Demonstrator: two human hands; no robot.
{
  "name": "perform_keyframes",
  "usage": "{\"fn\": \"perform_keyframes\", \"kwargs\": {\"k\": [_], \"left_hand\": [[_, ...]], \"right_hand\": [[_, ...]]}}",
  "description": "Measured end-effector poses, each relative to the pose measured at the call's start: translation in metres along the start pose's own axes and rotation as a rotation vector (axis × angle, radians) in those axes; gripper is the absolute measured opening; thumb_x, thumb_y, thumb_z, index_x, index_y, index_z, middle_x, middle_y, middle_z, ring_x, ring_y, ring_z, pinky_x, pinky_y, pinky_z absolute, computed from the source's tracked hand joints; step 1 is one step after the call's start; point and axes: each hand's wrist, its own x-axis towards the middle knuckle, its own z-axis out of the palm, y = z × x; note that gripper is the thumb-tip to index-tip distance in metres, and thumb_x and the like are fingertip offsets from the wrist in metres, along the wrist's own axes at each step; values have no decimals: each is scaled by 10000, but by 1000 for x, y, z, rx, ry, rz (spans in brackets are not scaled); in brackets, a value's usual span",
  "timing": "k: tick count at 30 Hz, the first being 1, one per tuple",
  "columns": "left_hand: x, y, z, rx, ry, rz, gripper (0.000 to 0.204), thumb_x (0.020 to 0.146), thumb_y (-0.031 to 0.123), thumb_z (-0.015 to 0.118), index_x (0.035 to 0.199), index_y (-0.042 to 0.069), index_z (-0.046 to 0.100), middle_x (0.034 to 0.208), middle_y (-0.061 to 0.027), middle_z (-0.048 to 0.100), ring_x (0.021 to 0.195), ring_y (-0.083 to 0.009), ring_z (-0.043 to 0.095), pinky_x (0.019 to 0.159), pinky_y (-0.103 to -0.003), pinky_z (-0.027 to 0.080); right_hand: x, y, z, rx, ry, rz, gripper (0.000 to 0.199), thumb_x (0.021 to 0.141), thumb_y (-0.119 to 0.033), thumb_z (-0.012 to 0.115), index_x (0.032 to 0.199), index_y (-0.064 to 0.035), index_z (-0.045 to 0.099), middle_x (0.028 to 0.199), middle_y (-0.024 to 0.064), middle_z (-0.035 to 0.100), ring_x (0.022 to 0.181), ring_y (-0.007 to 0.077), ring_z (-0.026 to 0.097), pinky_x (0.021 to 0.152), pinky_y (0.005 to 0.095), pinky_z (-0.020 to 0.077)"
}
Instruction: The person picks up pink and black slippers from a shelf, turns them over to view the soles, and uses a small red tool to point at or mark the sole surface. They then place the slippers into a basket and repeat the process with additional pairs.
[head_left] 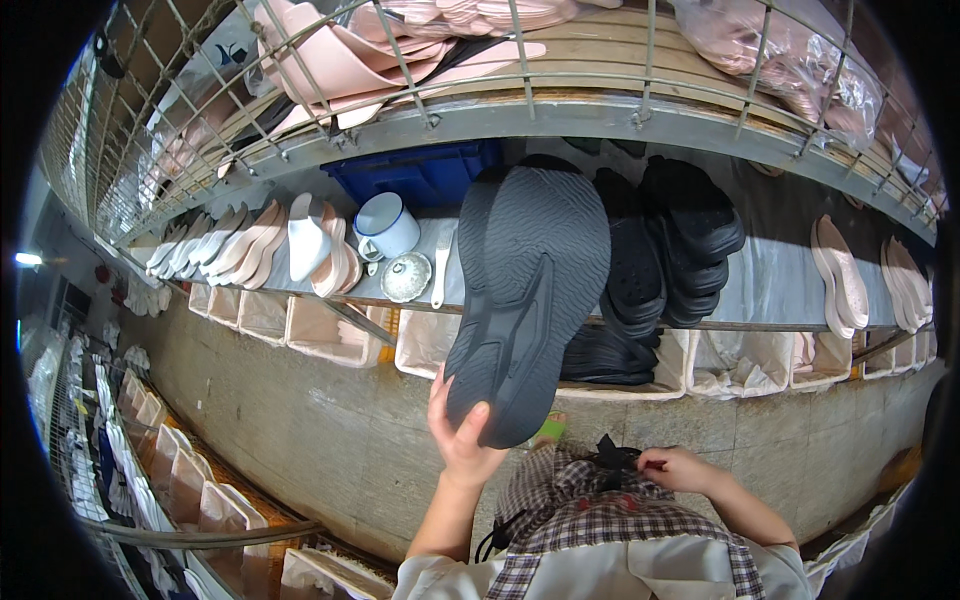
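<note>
A large black shoe sole [530, 290] with a ridged tread is held up in front of me. My left hand [467, 435] is closed on its narrow lower end, the thumb across the tread side. My right hand [682, 469] rests at my waist against the checked apron [600, 510], fingers curled in beside a black tie. What those fingers hold, if anything, is hidden. Just right of the sole, stacked black clogs [690, 240] stand on the grey shelf [765, 270].
Left along the shelf are an enamel mug [388, 228], a round lid [405, 277], a white-handled brush [441, 265] and rows of pale soles [250, 245]. Lined baskets [740, 362] sit below. A wire mesh rack [520, 80] with pink pieces rises above; a blue crate [420, 172] stands behind.
</note>
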Motion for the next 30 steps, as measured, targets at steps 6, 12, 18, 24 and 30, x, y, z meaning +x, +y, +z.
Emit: {"fn": "perform_keyframes", "kwargs": {"k": [6, 12, 18, 24, 30], "left_hand": [[-1, 5, 2, -17, 2, 1, 814, 589, 169, 874, 1267, 273, 436, 1295, -174, 354, 1222, -470, 395, 990, -546, 377], [-2, 6, 4, -40, 8, -5, 820, 588, 191, 877, 1271, 272, 430, 1298, -172, 351, 1226, -473, 390, 988, -544, 378], [0, 6, 8, -45, -4, -11, 821, 593, 151, 865, 1277, 262, 425, 1304, -166, 339, 1231, -466, 385, 995, -545, 374], [1, 4, 12, -39, -21, -48, 820, 608, 109, 845, 1288, 242, 407, 1309, -166, 326, 1237, -455, 383, 1006, -543, 366], [-1, 10, 19, -56, -10, -58, 788, 619, 94, 831, 1274, 273, 432, 1305, -168, 338, 1223, -470, 388, 994, -542, 376]], "right_hand": [[25, 37, 23, -241, -256, 5, 235, 805, -79, 555, 1034, -54, 599, 921, 203, 644, 845, 357, 626, 696, 410, 486], [51, 62, 37, -330, -480, 154, 355, 766, -39, 542, 1116, -15, 596, 992, 244, 630, 910, 383, 614, 720, 420, 486], [75, 101, 64, -621, -602, 205, 387, 805, -110, 565, 1185, -36, 577, 1006, 230, 638, 888, 367, 622, 704, 401, 503], [62, 46, 42, -510, -285, 227, 280, 846, -151, 545, 1098, -52, 616, 858, 189, 657, 779, 363, 635, 676, 431, 519], [77, -92, -24, 558, 348, -224, 490, 929, -260, 575, 1358, -97, 403, 1204, 170, 567, 1082, 228, 580, 850, 339, 489]]}}
